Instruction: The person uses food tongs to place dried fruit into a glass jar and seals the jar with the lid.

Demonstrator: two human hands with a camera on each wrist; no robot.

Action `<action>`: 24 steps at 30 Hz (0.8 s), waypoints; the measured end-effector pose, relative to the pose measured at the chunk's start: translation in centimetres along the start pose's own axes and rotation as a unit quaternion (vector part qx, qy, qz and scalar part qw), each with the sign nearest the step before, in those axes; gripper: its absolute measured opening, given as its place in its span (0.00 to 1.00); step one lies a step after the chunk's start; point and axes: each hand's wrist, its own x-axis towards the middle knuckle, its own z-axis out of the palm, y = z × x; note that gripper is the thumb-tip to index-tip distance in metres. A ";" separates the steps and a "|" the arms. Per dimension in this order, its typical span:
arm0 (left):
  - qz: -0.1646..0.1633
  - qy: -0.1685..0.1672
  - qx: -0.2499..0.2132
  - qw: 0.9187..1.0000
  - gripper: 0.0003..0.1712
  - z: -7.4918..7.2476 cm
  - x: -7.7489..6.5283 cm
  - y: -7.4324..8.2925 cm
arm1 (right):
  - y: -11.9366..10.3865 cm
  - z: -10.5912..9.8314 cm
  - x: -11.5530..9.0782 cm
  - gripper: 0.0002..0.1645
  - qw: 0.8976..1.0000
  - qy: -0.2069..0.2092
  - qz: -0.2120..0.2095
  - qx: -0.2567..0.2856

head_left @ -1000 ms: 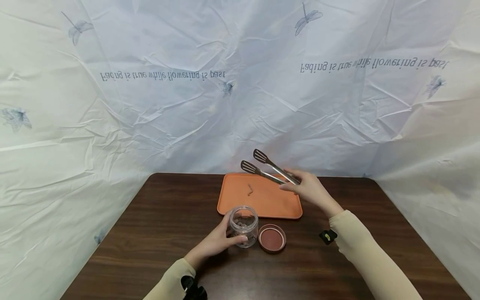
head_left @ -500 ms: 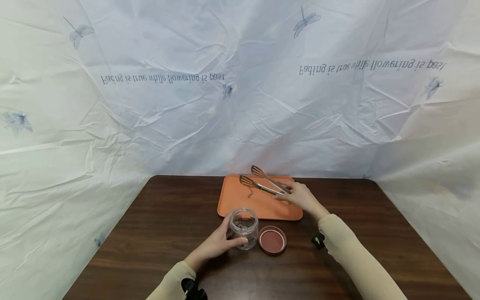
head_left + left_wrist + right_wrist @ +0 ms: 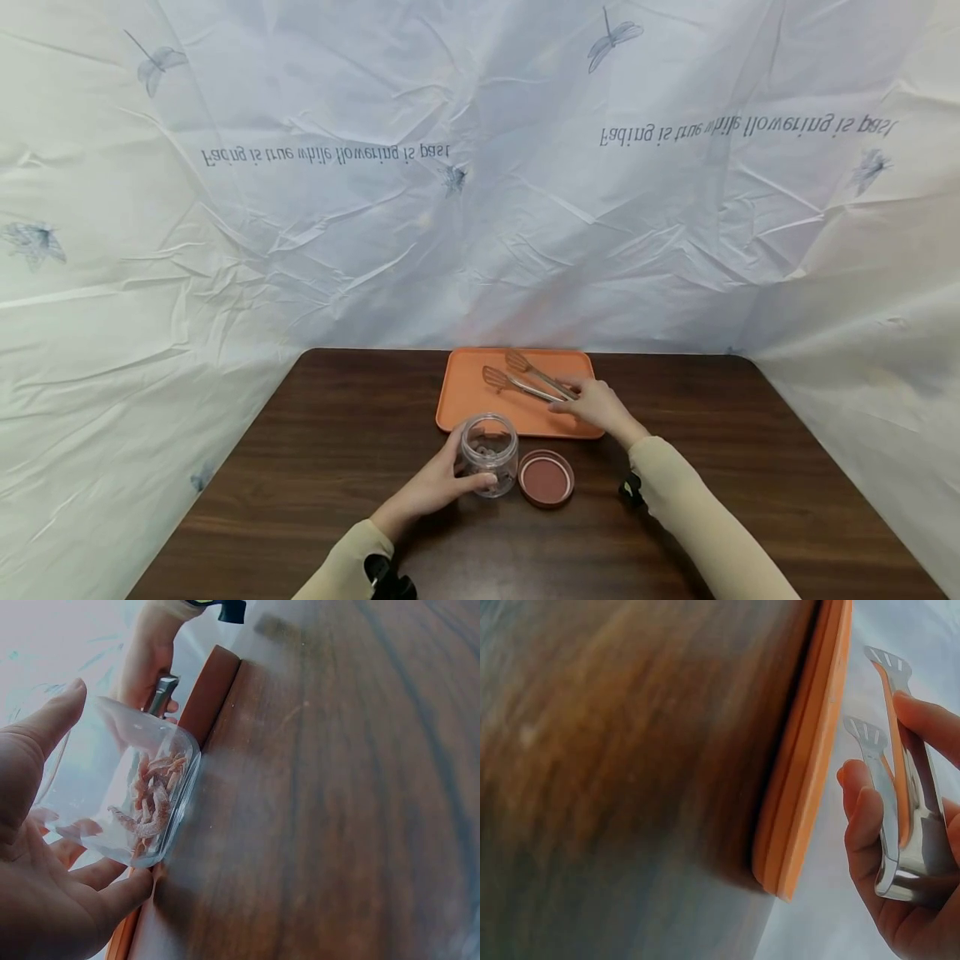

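My left hand (image 3: 433,490) grips a clear, open-topped jar (image 3: 489,454) standing on the table, thumb at the near side and fingers behind. In the left wrist view, pale pinkish-brown shrivelled strips (image 3: 154,799) lie heaped on the jar's bottom. Over the orange tray (image 3: 461,407), my right hand (image 3: 603,410) holds metal food tongs (image 3: 553,383) by the handle end. Their two slotted tips are spread and point down toward the tray's left part. In the right wrist view, thumb and fingers press the arms of the tongs (image 3: 922,776) from opposite sides.
A round reddish-brown lid (image 3: 546,480) lies right beside the jar. Dark wood tabletop (image 3: 337,467) extends around the tray and jar. A pale printed cloth (image 3: 375,250) hangs behind the table and along its sides.
My right hand has lowered the tongs from above the tray's back edge toward its surface. The small strip seen on the tray is now hidden behind the tongs. My left hand and the jar stay put.
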 end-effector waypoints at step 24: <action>0.007 -0.006 -0.010 1.000 0.55 -0.1 0.1 -0.2 | 0.3 0.4 -0.3 0.37 0.996 -0.013 -0.047 -0.075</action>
